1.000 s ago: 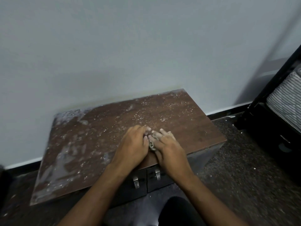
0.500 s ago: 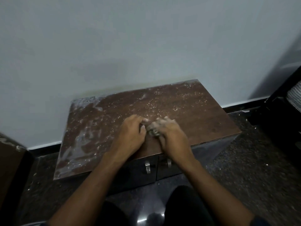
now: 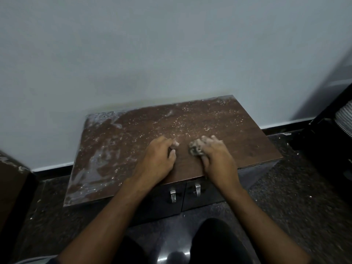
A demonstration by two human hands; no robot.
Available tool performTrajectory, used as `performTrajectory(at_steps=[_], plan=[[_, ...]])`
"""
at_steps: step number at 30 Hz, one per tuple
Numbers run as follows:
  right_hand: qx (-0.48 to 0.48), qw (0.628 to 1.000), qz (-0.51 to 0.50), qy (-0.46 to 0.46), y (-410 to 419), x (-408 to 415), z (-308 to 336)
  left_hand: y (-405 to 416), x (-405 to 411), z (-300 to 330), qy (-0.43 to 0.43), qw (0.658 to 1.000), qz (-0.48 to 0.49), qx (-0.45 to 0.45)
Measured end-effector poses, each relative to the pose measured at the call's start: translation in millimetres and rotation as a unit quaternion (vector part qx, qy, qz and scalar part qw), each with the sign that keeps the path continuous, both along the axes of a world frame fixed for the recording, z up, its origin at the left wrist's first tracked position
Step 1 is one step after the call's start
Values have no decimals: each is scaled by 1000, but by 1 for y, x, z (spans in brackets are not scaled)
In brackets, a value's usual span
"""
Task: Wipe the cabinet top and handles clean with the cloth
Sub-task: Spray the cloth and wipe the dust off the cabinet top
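Head view gives me a brown cabinet top [image 3: 238,130] against a pale wall [image 3: 171,44], speckled with white dust and smeared along its left side. My right hand [image 3: 217,159] curls its grip round a small grey wadded cloth [image 3: 195,148], pressing it onto the top near the front middle. My left hand [image 3: 158,161] rests just beside it, apart from the cloth, fingers loosely bent and holding nothing. Below the front edge I see two metal handles [image 3: 173,195] side by side on dark doors, untouched.
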State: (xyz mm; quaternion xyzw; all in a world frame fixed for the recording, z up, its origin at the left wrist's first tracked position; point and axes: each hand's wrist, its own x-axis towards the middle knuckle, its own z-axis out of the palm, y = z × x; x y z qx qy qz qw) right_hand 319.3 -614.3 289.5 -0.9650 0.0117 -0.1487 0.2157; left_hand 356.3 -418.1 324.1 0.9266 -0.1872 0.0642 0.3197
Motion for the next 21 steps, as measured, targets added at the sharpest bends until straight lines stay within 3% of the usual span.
performTrajectory(at_steps=[3,8,14,21], plan=[[0,999,-44,3,11,-1,2,-2,-2,-2,-7,1000,-8,16],[-30,994,105,-22,27,-25,-5,-9,-2,-4,12,1000,-18,18],[11,996,-93,0,-38,-3,4,-6,-8,0,12,1000,-13,15],[-15,994,94,-45,43,-44,-11,-18,-9,-7,-15,1000,-6,0]])
